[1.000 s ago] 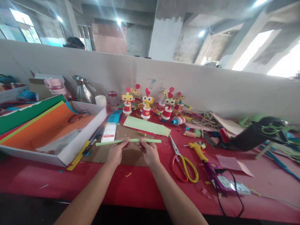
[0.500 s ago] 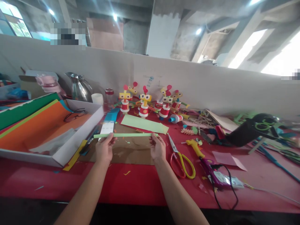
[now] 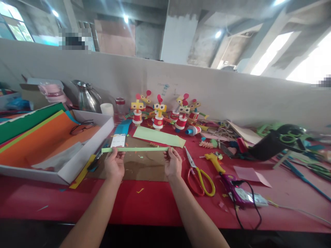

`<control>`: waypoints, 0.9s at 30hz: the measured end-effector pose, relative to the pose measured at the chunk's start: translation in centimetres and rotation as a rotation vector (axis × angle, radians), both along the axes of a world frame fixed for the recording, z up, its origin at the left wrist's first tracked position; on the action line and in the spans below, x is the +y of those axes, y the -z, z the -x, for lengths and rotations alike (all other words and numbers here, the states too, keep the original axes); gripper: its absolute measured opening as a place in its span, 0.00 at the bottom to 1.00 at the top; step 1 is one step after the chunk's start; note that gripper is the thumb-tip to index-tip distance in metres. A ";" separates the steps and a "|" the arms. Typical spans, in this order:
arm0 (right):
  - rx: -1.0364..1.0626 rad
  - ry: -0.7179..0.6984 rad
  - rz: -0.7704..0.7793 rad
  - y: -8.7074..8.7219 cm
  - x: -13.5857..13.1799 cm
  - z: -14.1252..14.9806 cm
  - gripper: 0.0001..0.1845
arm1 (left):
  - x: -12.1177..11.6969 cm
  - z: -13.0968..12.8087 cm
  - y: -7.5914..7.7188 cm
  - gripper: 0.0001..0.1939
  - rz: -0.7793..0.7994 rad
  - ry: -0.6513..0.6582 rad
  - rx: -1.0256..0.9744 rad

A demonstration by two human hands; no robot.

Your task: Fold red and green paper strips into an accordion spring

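Head-worn view, facing forward and down, hands (image 3: 114,166) close, red table (image 3: 147,208) below, pale partition (image 3: 222,94) beyond

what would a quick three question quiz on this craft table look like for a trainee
1. True or false: the scissors lie to the right of the right hand.
2. Pick one. What is held between the left hand and the right hand?
A) a yellow glue gun
B) a light green strip
C) a steel jug
3. Fill in: the orange sheet lies in a white ____.

Key: 1 true; 2 B; 3 box.
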State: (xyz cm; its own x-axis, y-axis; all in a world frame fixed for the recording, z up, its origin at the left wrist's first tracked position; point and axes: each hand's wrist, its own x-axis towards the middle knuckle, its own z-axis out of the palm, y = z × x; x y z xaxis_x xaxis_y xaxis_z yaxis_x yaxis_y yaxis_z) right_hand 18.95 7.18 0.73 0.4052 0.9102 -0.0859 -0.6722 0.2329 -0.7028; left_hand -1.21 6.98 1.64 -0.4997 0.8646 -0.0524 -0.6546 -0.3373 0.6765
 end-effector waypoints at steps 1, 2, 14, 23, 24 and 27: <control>0.019 0.010 0.000 0.0 0.0 0.0 0.15 | -0.2 -0.3 0.0 0.14 -0.017 0.086 0.034; 0.029 0.012 -0.002 -0.1 0.0 0.0 0.15 | -0.5 -0.7 0.0 0.16 -0.028 0.185 0.078; -0.057 -0.344 0.062 0.6 -0.9 2.3 0.13 | -1.3 -3.1 1.9 0.16 0.199 0.510 0.492; -0.150 -0.338 0.068 0.6 -1.1 2.4 0.15 | -1.4 -3.3 1.5 0.16 0.204 0.393 0.514; -0.148 -0.343 0.077 0.6 -1.1 2.4 0.15 | -1.5 -3.3 1.4 0.16 0.225 0.395 0.523; -0.200 -0.339 0.074 0.7 -1.1 2.6 0.15 | -1.6 -3.3 1.1 0.16 0.265 0.390 0.526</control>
